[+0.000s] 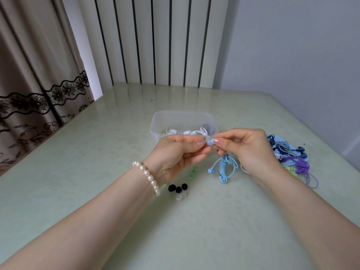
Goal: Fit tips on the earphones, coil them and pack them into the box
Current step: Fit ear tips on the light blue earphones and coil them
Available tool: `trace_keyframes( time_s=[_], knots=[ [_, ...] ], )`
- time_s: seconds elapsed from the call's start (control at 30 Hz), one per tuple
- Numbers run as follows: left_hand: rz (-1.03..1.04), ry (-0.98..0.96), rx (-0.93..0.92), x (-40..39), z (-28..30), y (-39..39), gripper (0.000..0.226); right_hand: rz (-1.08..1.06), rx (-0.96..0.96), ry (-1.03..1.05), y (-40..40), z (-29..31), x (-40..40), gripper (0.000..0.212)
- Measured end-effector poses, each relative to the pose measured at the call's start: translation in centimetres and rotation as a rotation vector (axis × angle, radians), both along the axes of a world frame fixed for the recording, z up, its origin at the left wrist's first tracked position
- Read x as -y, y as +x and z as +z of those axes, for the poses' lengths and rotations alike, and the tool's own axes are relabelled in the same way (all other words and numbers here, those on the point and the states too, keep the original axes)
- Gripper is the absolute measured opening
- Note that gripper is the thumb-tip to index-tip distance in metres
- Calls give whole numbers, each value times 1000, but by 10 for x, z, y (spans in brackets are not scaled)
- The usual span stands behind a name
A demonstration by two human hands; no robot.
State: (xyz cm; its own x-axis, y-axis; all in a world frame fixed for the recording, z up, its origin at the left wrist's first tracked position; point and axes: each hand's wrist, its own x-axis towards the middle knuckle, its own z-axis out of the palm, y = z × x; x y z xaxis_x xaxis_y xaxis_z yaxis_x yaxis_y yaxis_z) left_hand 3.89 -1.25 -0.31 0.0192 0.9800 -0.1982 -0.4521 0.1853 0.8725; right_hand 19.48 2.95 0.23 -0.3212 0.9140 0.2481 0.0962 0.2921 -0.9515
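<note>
Head camera: left hand [175, 152] pinches a clear tip [204, 142]; right hand [247, 147] pinches the blue earbud [211, 142]. Coiled cable [225, 168] hangs near the box [183, 121].

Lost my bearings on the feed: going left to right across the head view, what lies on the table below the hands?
Black ear tips → clear ear tips → light blue coiled earphones → heap of blue, grey and purple earphones.
</note>
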Motion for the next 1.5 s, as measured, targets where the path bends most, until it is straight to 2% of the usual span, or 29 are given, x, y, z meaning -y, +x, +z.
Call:
trace_keyframes(
  time_s=[0.3,0.47,0.57,0.63,0.8,0.87,1.0,1.2,1.33,1.5],
  knots=[
    [-26,33,13,0,-5,4,8,110,-139,-169,1,4,4,12],
    [-2,41,-24,-1,-5,5,8,82,-95,-160,0,4,4,13],
    [-49,57,-87,0,-3,1,8,72,-23,-136,1,5,4,3],
    [-68,85,-214,0,0,-4,8,53,2,-131,2,5,3,8],
    [3,189,-928,-5,7,-30,11,9,8,-150,6,6,0,9],
    [-50,175,-1078,-6,8,-40,11,13,-9,-149,9,6,-2,7],
    [-143,168,-1232,-6,6,-48,3,42,-81,-158,10,10,-4,8],
    [-240,168,-1453,-3,7,-51,8,153,-241,-157,14,20,-6,17],
    [-239,152,-1486,-3,5,-55,10,214,-375,-144,8,45,-11,25],
    [-255,152,-1498,-5,0,-52,7,157,-330,-91,-16,75,-30,18]
  ],
)
